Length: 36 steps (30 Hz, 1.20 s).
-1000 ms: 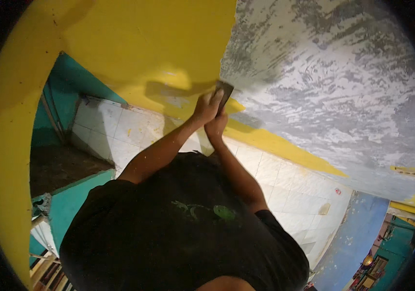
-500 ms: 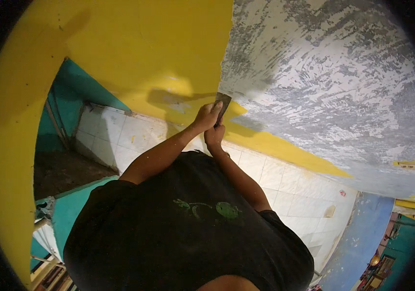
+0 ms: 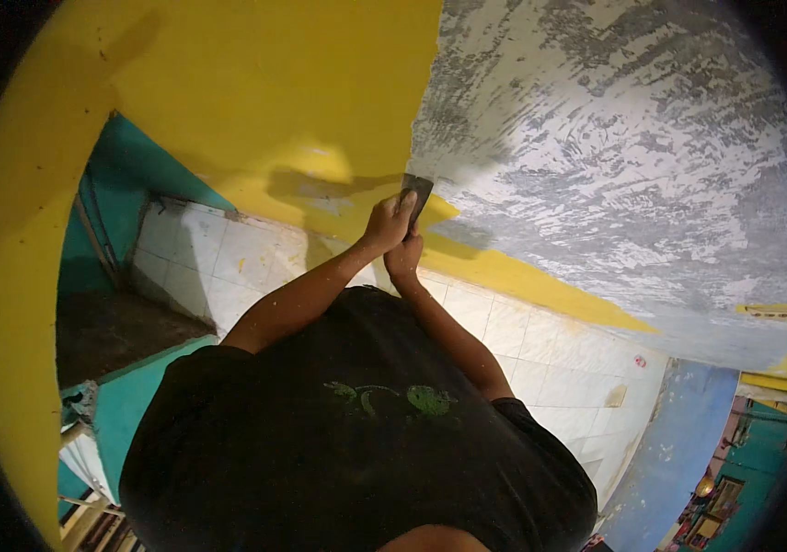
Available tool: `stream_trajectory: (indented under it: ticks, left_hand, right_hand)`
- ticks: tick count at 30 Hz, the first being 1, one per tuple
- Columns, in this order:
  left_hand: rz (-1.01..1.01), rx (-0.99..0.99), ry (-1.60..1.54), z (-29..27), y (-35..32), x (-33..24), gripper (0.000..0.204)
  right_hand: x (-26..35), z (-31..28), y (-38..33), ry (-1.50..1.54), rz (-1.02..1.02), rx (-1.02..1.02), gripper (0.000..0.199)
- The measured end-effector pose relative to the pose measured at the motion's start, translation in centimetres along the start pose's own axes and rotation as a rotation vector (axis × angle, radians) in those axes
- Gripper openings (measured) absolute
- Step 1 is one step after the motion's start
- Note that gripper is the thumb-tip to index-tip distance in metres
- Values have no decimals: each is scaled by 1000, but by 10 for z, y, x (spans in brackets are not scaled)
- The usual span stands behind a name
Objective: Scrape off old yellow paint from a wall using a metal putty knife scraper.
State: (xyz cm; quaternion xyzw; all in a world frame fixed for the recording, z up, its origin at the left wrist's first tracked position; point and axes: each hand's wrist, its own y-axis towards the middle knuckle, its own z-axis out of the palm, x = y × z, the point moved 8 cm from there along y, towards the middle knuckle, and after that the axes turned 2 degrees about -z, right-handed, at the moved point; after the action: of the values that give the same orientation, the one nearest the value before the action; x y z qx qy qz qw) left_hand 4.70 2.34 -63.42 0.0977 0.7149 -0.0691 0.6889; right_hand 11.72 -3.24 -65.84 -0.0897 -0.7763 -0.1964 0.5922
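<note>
A dark, flat-bladed scraper (image 3: 421, 190) lies against the wall, right where the yellow paint (image 3: 338, 83) meets the bared grey-and-white patch (image 3: 596, 138). My left hand (image 3: 388, 224) is closed on it, the thumb laid along the blade. Just below, my right hand (image 3: 403, 258) grips its lower end, which the fingers mostly hide. Both forearms reach up from my dark shirt. A pointed remnant of yellow paint (image 3: 444, 207) shows beside the blade, to its right.
White floor tiles (image 3: 550, 359) run along the foot of the wall. To the left, a yellow wall edge (image 3: 16, 276) borders a green recess with a brown ledge (image 3: 126, 336). A blue surface (image 3: 665, 460) lies at the lower right, beyond the tiles.
The wall and floor have shifted slightly left in the picture. Both hands keep their grip on the scraper, which stays near the same paint edge.
</note>
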Motion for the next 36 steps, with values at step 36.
stream_trajectory:
  ticks: [36]
  left_hand:
    - [-57,84,38,-2,-1,2,54]
  right_hand:
    - [-16,8,-4,211,130,-15,32]
